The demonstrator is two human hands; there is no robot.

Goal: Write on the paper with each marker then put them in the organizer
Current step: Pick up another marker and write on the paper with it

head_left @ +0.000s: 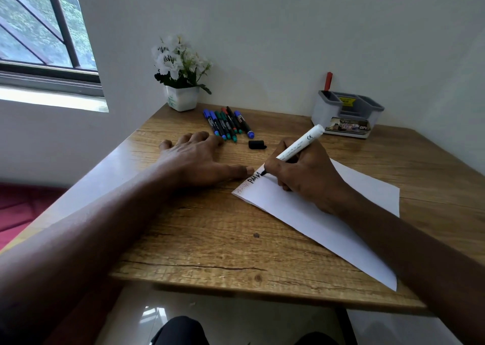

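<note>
Gripping marker [299, 145]: right hand [308, 178] | nib at paper's [315, 229] far edge

White walls [288, 29], barred window [39, 29], wooden table [210, 239]

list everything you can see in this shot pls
wooden table: one, brown, centre
sheet of paper: one, white, on the table's right part, black and faint red writing at its far corner
white-barrelled marker: one, black tip, tip on the paper
loose marker cap: one, black, on the table beyond the paper
capped thin markers: about seven, blue, green, red, black, bunched at the back
plastic desk organizer: one, grey and white, back right
red marker: one, standing in the organizer's left compartment
potted flowers: one, white, back corner
window: one, dark frame, upper left
left hand: flat on the table, thumb by the paper's edge
right hand: grips the white-barrelled marker
</note>
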